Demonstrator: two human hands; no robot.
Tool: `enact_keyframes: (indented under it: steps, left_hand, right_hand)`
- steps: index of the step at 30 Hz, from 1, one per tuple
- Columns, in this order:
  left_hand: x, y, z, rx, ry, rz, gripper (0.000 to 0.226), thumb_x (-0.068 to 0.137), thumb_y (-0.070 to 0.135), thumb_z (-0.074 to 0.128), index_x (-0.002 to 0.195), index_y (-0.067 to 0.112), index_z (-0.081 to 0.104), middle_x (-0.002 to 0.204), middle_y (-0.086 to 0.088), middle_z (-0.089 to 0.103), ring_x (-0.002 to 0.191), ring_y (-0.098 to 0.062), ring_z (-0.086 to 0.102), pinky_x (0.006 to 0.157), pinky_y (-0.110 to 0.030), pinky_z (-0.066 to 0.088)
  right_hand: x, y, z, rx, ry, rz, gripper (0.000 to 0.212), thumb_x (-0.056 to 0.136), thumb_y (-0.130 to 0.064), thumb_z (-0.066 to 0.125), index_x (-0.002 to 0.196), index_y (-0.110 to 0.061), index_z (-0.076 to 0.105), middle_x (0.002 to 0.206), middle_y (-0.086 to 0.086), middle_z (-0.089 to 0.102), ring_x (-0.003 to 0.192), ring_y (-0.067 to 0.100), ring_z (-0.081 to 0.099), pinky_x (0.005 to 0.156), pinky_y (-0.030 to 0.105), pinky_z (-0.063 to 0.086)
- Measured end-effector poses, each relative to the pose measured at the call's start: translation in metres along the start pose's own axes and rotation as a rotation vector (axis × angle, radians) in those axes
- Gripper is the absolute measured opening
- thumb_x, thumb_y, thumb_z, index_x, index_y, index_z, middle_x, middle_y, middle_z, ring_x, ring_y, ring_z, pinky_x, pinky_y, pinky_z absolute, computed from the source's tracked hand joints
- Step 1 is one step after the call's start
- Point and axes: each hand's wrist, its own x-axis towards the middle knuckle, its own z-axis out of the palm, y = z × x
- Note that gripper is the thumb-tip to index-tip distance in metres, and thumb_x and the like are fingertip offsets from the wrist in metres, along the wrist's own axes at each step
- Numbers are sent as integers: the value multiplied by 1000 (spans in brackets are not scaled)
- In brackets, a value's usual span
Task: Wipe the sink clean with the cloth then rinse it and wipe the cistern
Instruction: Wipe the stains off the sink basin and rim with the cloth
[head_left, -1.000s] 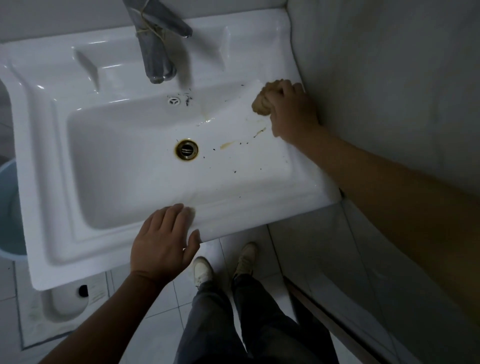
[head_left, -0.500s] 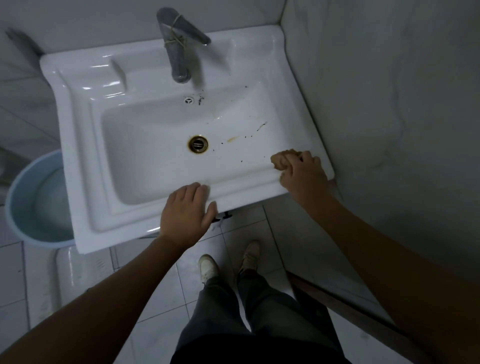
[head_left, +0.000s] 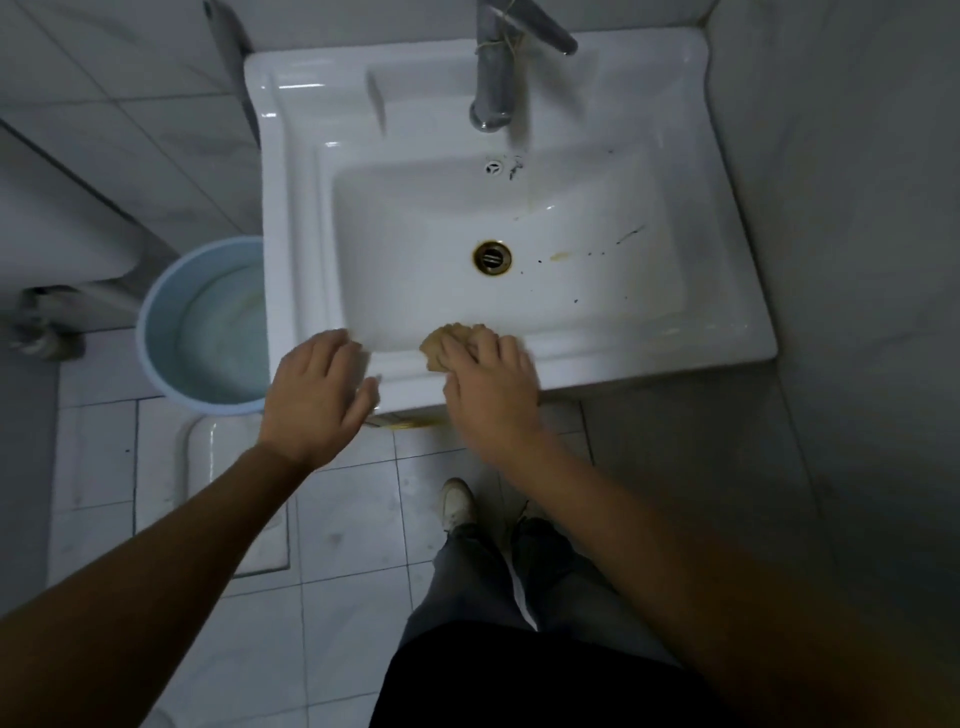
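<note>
A white rectangular sink (head_left: 727, 322) fills the upper middle of the head view, with a brass drain (head_left: 491, 256) and brown stains and dark specks (head_left: 563, 255) to the drain's right. My right hand (head_left: 491, 384) grips a bunched tan cloth (head_left: 441, 340) against the sink's front rim. My left hand (head_left: 317, 389) rests with straight fingers on the front rim, just left of the cloth. A white cistern (head_left: 57, 228) shows at the far left edge.
A chrome tap (head_left: 496, 78) stands over the back of the basin. A pale blue bucket (head_left: 202, 322) sits on the tiled floor left of the sink. A grey wall (head_left: 857, 208) closes the right side. My legs and shoes (head_left: 457, 506) stand below the sink.
My right hand has dragged the cloth from the sink's right rim down and along the front rim toward the middle. My left hand stays on the front rim. The view has shifted left.
</note>
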Motion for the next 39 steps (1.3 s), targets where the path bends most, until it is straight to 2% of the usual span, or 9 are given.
enact_keyframes:
  steps: [4, 9, 16, 20, 24, 27, 30, 34, 39]
  left_hand:
    - [6, -12, 3, 49, -9, 66, 49, 100, 46, 41, 127, 9, 58, 138, -15, 55, 128, -32, 50, 107, -45, 37]
    - [12, -23, 3, 7, 40, 28, 50, 97, 47, 46, 129, 10, 57, 144, -14, 51, 136, -31, 44, 120, -47, 26]
    - [13, -27, 9, -30, 132, 57, 43, 94, 43, 50, 113, 7, 63, 129, -16, 60, 124, -33, 52, 115, -45, 29]
    - [12, -29, 10, -67, 143, 47, 44, 92, 42, 53, 116, 7, 62, 130, -16, 60, 126, -32, 52, 119, -47, 28]
    - [12, -29, 9, -135, 166, 38, 46, 88, 31, 51, 122, 2, 61, 132, -18, 60, 127, -34, 53, 120, -49, 28]
    - [12, -28, 8, -147, 168, 38, 48, 87, 30, 50, 124, 0, 60, 132, -19, 60, 127, -34, 53, 120, -50, 29]
    - [12, -30, 11, -141, 166, 48, 50, 87, 34, 51, 122, 0, 61, 132, -19, 60, 127, -35, 53, 118, -51, 30]
    - [13, -31, 14, -92, 141, 55, 52, 92, 45, 50, 121, 4, 62, 134, -18, 59, 129, -34, 52, 120, -49, 28]
    - [12, -28, 12, -29, 105, 48, 48, 93, 45, 49, 115, 6, 64, 133, -19, 59, 129, -37, 51, 119, -50, 29]
  right_hand:
    - [7, -29, 7, 9, -76, -108, 51, 86, -23, 57, 137, -24, 54, 129, 8, 55, 111, 29, 48, 90, 38, 36]
    - [6, -2, -4, -1, -67, -192, 49, 89, -23, 54, 138, -27, 52, 129, 2, 56, 109, 24, 48, 94, 39, 42]
    - [5, -5, 2, -6, -34, -180, 48, 87, -21, 47, 135, -17, 56, 125, 9, 59, 105, 29, 52, 87, 43, 48]
    - [15, -45, 14, 56, -116, -222, 53, 91, -28, 33, 140, -22, 52, 136, 2, 55, 113, 25, 50, 93, 40, 47]
    - [30, -68, 19, 118, -162, -352, 44, 95, -28, 42, 137, -22, 55, 134, 1, 57, 110, 24, 51, 92, 39, 49]
    - [41, -60, 16, 123, -204, -431, 47, 94, -28, 37, 137, -23, 56, 135, -2, 56, 110, 21, 49, 93, 33, 48]
    - [45, -50, 13, 123, -240, -472, 48, 90, -17, 47, 136, -23, 57, 132, -1, 57, 107, 23, 50, 91, 34, 49]
    - [42, -29, 4, 98, -269, -471, 54, 88, -21, 39, 139, -23, 55, 129, 0, 57, 106, 23, 51, 88, 37, 49]
    - [35, 22, -15, 66, -274, -437, 52, 88, -17, 45, 139, -21, 55, 128, 3, 56, 108, 23, 50, 88, 37, 48]
